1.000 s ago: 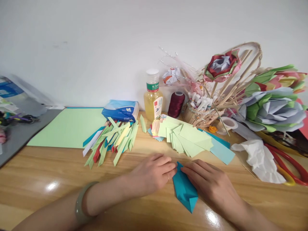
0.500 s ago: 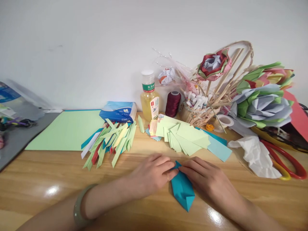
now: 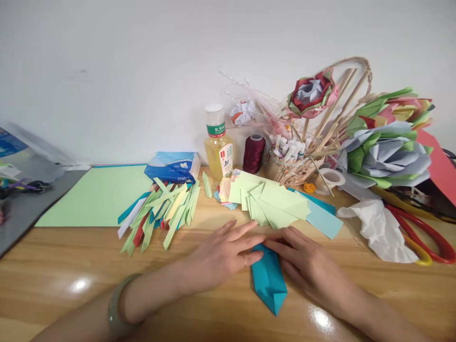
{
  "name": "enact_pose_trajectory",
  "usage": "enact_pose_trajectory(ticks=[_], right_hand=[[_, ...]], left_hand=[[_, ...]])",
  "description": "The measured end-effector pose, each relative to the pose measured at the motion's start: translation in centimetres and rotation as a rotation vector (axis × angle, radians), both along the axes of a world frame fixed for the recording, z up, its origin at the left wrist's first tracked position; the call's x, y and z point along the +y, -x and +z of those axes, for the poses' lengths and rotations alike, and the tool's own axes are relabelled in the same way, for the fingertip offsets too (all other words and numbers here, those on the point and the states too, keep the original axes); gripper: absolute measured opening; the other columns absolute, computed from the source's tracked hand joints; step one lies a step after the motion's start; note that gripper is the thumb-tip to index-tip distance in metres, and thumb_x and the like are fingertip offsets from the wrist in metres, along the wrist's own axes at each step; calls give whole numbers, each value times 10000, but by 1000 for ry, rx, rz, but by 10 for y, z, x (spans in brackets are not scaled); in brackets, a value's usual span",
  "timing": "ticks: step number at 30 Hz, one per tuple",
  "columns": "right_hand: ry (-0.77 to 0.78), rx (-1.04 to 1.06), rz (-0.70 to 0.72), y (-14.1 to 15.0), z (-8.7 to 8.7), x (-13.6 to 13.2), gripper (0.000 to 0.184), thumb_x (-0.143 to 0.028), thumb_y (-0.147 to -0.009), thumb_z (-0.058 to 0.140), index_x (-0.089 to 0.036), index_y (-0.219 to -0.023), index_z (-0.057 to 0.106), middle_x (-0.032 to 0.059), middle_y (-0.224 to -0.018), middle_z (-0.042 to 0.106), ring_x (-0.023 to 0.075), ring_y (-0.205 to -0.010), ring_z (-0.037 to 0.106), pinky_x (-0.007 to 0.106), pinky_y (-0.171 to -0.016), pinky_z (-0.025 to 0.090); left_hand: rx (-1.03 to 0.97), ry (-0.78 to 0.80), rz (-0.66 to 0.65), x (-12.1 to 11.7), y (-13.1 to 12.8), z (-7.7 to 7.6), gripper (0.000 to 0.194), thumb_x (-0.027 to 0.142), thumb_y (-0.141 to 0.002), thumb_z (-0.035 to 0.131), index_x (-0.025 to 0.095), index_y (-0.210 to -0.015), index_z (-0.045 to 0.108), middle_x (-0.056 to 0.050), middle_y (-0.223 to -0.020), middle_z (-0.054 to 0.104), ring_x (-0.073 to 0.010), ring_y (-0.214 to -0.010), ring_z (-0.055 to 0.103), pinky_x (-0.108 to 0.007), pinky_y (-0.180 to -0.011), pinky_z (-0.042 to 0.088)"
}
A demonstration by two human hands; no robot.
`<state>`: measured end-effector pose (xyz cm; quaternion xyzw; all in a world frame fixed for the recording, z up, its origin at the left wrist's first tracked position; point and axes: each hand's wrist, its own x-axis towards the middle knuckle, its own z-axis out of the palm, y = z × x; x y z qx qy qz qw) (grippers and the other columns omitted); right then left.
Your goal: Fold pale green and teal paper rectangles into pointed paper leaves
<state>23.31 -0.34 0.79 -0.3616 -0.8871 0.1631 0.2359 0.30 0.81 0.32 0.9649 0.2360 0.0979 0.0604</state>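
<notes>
A folded blue paper (image 3: pixel 270 275) lies on the table in front of me, its near end coming to a point with small folded flaps. My left hand (image 3: pixel 221 256) is open, fingers spread, with the thumb resting on the paper's left side and the index fingertip at its far end. From the other side, my right hand (image 3: pixel 309 261) has its fingertips closed on the far edge of the paper. The fingers partly hide that far end. Just beyond the hands is a fanned stack of pale green paper pieces (image 3: pixel 281 202).
Folded paper strips (image 3: pixel 167 209) are piled at left, near a blue tissue pack (image 3: pixel 172 166) and a large green sheet (image 3: pixel 96 199). Behind stand a bottle (image 3: pixel 215 147), a maroon thread spool (image 3: pixel 253 154) and a basket (image 3: pixel 294 171). Scissors (image 3: pixel 440 244), crumpled tissue (image 3: pixel 381 232) and paper flowers (image 3: pixel 386 152) are at right.
My left hand's fingers have spread and lifted from their curled position. The far tip of the blue paper, pointed before, now looks folded down or covered by fingers.
</notes>
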Motion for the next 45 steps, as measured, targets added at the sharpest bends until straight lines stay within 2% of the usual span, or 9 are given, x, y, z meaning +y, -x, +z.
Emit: enact_pose_trajectory(ticks=[10, 14, 19, 24, 27, 30, 35, 40, 45], right_hand=[[-175, -260, 119, -9, 9, 2, 300, -185, -947, 332, -169, -1008, 625, 102, -928, 617, 215, -814, 551, 356, -674, 499], [-139, -234, 175, -17, 13, 1, 309, -190, -950, 321, -180, -1035, 618, 101, -969, 625, 216, -850, 555, 369, -717, 487], [-8, -104, 151, -23, 15, 3, 307, -109, -917, 340, -196, -827, 620, 62, -870, 602, 163, -752, 570, 290, -641, 470], [6, -68, 163, -16, 9, 8, 282, -148, -912, 433, -245, -1117, 602, 86, -1088, 597, 181, -966, 579, 300, -757, 496], [-89, -36, 184, -8, 3, 6, 208, -152, -921, 443, -190, -990, 635, 81, -989, 642, 176, -890, 587, 306, -743, 489], [-257, -69, 113, -5, -1, -1, 194, -150, -924, 442, -159, -883, 632, 66, -864, 654, 175, -784, 577, 303, -675, 473], [-278, -147, -1, -5, -2, -9, 223, -181, -934, 427, -171, -853, 634, 43, -772, 622, 157, -699, 548, 278, -618, 442], [-240, -75, -19, -5, -4, -9, 197, -170, -926, 426, -186, -886, 619, 27, -735, 602, 150, -681, 560, 262, -603, 448], [-141, 3, -97, -6, -12, -8, 86, -188, -910, 457, -178, -939, 537, 23, -737, 594, 149, -649, 572, 251, -534, 449]], left_hand=[[-38, -2, -45, 5, 0, 1, 294, 157, -970, 370, 161, -1193, 562, -86, -1309, 541, -313, -1345, 293, -533, -1049, 334], [-26, 14, -35, 5, 1, 1, 309, 111, -945, 408, 179, -1203, 562, -74, -1318, 538, -298, -1351, 290, -543, -1045, 332], [-64, 76, -38, 10, 3, -3, 370, 54, -910, 420, 218, -1205, 572, -38, -1320, 541, -262, -1356, 290, -501, -1053, 338], [-147, 153, -41, 13, 2, -2, 419, -10, -861, 417, 222, -1144, 620, -11, -1247, 601, -218, -1333, 341, -394, -1054, 366], [-268, 65, 7, 7, -2, 3, 355, 21, -855, 421, 190, -1074, 644, -33, -1165, 645, -228, -1244, 443, -426, -1016, 395], [-429, -71, 81, -6, -6, 8, 217, 103, -847, 461, 141, -938, 654, -63, -917, 687, -195, -927, 573, -360, -844, 487], [-258, -234, 148, -27, -10, 7, 227, 342, -863, 528, 150, -750, 575, -39, -709, 595, -181, -706, 525, -308, -614, 462], [-262, -442, 214, -27, -12, -1, 118, 160, -872, 517, 172, -776, 583, -14, -742, 600, -149, -672, 508, -270, -582, 405], [-238, -277, 201, -24, -7, -8, 193, 103, -918, 411, 148, -861, 590, -25, -766, 604, -148, -717, 542, -247, -605, 441]])
